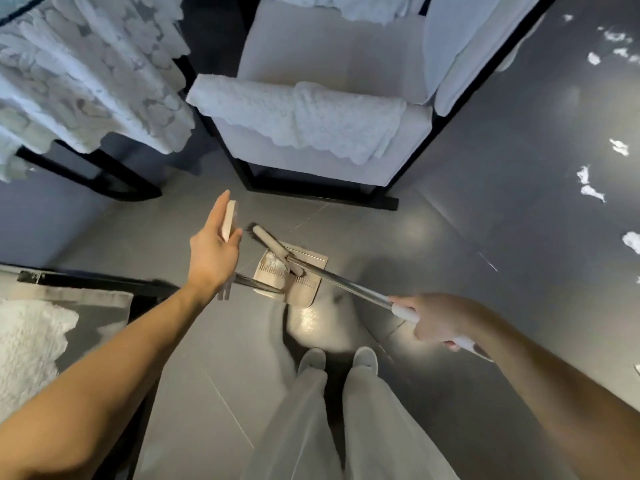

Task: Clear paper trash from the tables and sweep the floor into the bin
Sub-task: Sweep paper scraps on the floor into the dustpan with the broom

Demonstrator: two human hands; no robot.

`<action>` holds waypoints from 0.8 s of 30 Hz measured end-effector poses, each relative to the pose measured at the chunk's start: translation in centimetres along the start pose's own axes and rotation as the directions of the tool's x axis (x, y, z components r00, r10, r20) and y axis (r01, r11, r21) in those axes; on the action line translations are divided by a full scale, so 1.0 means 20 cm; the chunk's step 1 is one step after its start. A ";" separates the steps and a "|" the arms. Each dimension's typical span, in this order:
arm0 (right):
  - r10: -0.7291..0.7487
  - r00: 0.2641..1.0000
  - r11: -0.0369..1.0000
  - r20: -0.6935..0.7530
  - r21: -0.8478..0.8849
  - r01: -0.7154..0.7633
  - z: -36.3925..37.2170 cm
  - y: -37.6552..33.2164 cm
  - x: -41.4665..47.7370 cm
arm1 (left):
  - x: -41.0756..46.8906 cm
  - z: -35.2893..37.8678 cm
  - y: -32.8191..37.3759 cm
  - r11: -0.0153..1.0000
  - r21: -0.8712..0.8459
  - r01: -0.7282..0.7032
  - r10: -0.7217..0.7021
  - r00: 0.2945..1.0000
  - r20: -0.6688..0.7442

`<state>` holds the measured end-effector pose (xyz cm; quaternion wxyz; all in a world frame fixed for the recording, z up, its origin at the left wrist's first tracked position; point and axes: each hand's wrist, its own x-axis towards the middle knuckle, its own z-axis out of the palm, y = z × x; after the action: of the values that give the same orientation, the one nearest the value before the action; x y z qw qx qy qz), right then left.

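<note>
Floor sweeping is being done: the broom [332, 277] is being clasped by the right grip [433, 320] and the dustpan handle [229, 220] steadied by the straight-fingered left grip [214, 251]. Paper scraps [592, 194] beyond the right grip are probably next.

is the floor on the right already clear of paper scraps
No, white paper scraps lie scattered on the dark floor right of the broom.

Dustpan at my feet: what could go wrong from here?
1. The left hand is open beside the dustpan handle, not gripping it; the dustpan may tip or slide under the broom's push.
2. The paper in the pan could then spill out.
3. Paper scraps lie scattered on the floor far to the right and could be missed.
</note>
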<state>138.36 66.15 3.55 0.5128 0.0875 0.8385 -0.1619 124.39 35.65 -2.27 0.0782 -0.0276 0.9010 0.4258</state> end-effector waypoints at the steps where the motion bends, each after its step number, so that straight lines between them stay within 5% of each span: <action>1: 0.010 1.000 1.000 -0.014 -0.002 -0.010 0.02 0.01 -0.03 | 0.00 -0.01 0.00 1.000 -0.001 -0.019 0.019 1.000 0.021; 9: 0.128 0.986 0.927 -0.109 0.366 -0.080 0.29 0.23 -0.28 | -0.05 0.05 0.14 0.969 -0.009 -0.248 0.241 0.931 0.275; 14: 0.220 0.968 0.713 -0.120 0.697 -0.076 0.52 0.46 -0.48 | -0.08 0.28 0.35 0.924 -0.026 -0.382 0.361 0.847 0.391; 24: 0.442 0.894 0.291 -0.074 0.955 -0.065 0.96 0.99 -0.85 | -0.43 1.03 0.94 0.847 -0.163 -0.506 0.494 0.637 0.592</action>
<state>168.41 77.92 6.97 0.2414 0.5243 0.6369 -0.5111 133.10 63.34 0.64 0.2456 0.3629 0.8011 0.4078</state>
